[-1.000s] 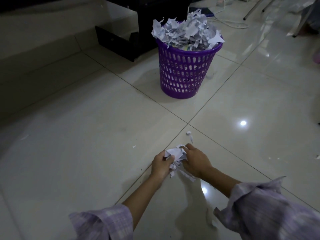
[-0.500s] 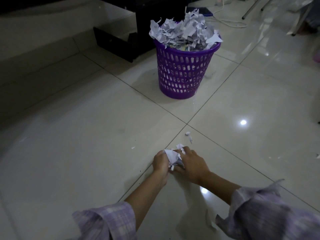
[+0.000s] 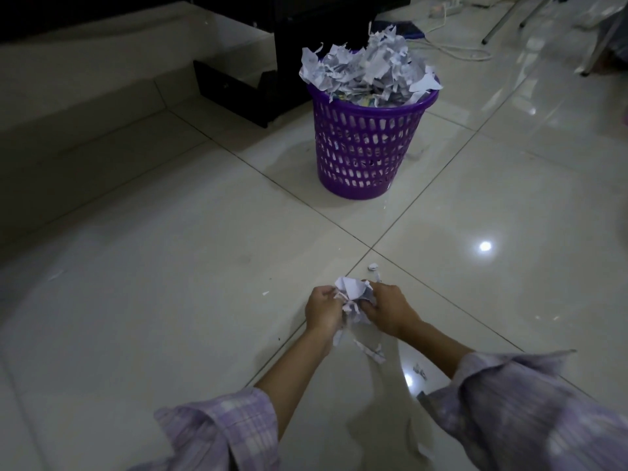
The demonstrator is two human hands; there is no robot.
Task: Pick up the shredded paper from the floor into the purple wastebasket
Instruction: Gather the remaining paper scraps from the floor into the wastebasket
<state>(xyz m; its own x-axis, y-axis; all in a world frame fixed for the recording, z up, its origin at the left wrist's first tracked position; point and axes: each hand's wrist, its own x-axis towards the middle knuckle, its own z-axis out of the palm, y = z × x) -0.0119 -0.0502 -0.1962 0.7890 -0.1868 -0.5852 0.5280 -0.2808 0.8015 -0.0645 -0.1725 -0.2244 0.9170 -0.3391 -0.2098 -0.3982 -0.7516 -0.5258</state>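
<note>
Low in the middle of the frame, the left hand and the right hand meet over the floor, both with fingers curled inward and gripping one crumpled wad of shredded paper pressed between them. The wad pokes up above the knuckles, and thin strips hang from its underside down between the two wrists. A few loose strips lie on the tile just below the hands, a small scrap sits just above the right hand beside the tile seam, and a tiny flake lies a little to the left of the left hand. More small bits show near the right forearm, beside a bright reflection on the tile. Both forearms are bare, with lilac checked sleeves pushed back at the bottom of the frame. In the upper middle of the frame, well apart from the hands, the purple wastebasket stands upright on the floor, its slotted wall showing paper inside and a heap of torn paper piled above its rim. Dark furniture stands just behind the basket, and a white cable trails across the floor in the upper right.
</note>
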